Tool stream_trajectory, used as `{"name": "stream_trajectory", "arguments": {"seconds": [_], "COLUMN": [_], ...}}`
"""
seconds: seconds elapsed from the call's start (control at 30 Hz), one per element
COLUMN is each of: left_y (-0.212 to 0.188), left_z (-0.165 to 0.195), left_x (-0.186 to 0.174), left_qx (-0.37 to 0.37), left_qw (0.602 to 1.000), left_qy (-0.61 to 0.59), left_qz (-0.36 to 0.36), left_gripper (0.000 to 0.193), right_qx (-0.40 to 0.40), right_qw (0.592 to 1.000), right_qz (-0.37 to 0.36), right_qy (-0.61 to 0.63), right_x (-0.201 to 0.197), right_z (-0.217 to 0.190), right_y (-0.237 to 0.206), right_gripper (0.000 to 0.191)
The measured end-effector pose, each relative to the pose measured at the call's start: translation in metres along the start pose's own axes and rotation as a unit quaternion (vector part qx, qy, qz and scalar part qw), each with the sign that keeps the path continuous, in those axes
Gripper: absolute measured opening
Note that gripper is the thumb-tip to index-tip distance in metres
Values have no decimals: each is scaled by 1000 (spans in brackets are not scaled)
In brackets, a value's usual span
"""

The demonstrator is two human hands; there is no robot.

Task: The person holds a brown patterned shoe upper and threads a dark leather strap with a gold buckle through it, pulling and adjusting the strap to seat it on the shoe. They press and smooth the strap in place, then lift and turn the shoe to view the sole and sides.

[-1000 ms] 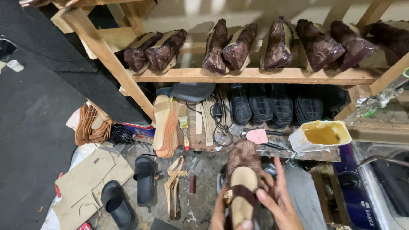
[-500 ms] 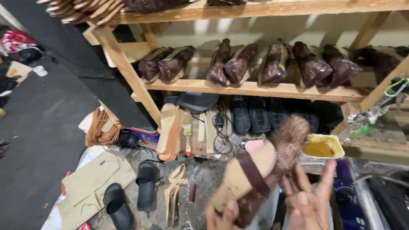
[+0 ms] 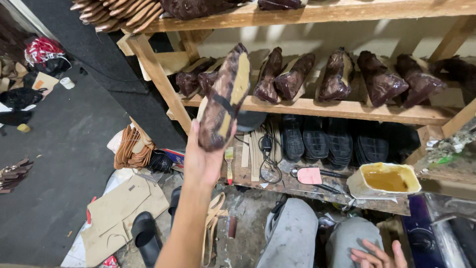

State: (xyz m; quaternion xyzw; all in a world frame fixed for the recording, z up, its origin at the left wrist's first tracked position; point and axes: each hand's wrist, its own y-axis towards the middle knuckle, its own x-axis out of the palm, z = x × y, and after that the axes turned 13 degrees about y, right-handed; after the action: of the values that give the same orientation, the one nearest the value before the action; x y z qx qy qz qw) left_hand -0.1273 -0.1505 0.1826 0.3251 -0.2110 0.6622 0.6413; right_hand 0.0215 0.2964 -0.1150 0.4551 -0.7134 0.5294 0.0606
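Left hand point(image 3: 201, 161) wrapped around heel of sandal point(image 3: 224, 99), lifted sole-out toward shelf point(image 3: 317, 106), level with drying row point(image 3: 342, 74) for slotting alongside. Right hand point(image 3: 377, 254) spread loose on knee point(image 3: 347, 238), idle. Glue tub point(image 3: 384, 179) close by.

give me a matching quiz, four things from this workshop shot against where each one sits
Things:
1. furry sandal
2. glue tub
3. right hand
4. black slide sandal

Places:
A. on the floor, lower left
B. resting on the knee
C. held up in the left hand
D. right end of the low bench

Pairs: 1-C, 2-D, 3-B, 4-A
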Motion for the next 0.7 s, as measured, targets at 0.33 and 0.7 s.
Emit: {"name": "stream_trajectory", "arguments": {"seconds": [0.33,0.7], "left_y": [149,194], "left_z": [-25,-44], "left_x": [-29,1], "left_qx": [-137,-217], "left_qw": [976,913], "left_qy": [-162,-330], "left_qz": [56,103], "left_gripper": [49,58], "right_qx": [193,193], "right_qw": [774,778], "right_qz": [-588,-584], "right_qy": [134,130], "right_x": [18,2], "right_z": [-5,-7], "right_y": [-9,-7], "right_gripper": [96,103]}}
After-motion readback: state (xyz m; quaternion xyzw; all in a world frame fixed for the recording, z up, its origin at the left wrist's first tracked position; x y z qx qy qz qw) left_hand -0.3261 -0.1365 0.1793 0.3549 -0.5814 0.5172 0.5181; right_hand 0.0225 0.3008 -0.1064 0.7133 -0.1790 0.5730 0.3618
